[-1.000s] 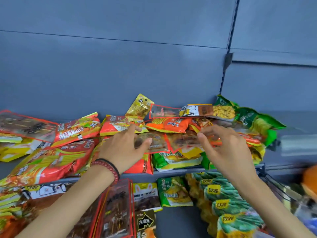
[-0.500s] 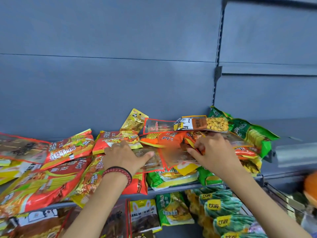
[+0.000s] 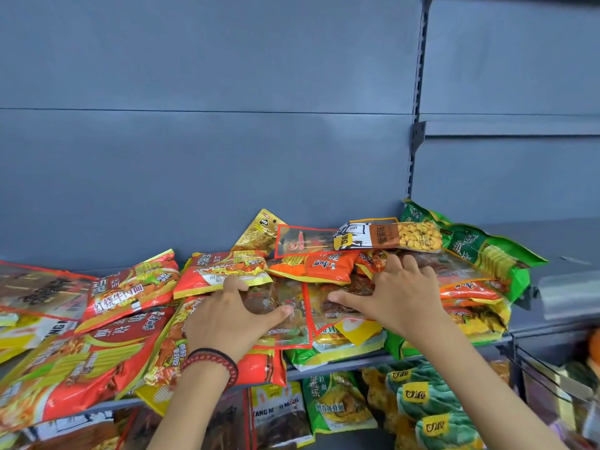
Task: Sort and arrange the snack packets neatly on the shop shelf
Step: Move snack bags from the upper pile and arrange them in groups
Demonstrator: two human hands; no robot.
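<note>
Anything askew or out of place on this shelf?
Yes: the snack packets lie in a jumbled, overlapping heap at mixed angles. A gold packet leans on the back wall, and a red packet overhangs the shelf edge.

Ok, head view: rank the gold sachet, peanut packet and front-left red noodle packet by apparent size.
1. Red noodle packet, though nearest the camera.
2. Peanut packet.
3. Gold sachet, lower part hidden.

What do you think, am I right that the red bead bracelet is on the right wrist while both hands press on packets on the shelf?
Not quite: the head view shows the red bead bracelet on the left wrist, not the right. Both the left hand and the right hand do press on packets on the shelf.
</note>
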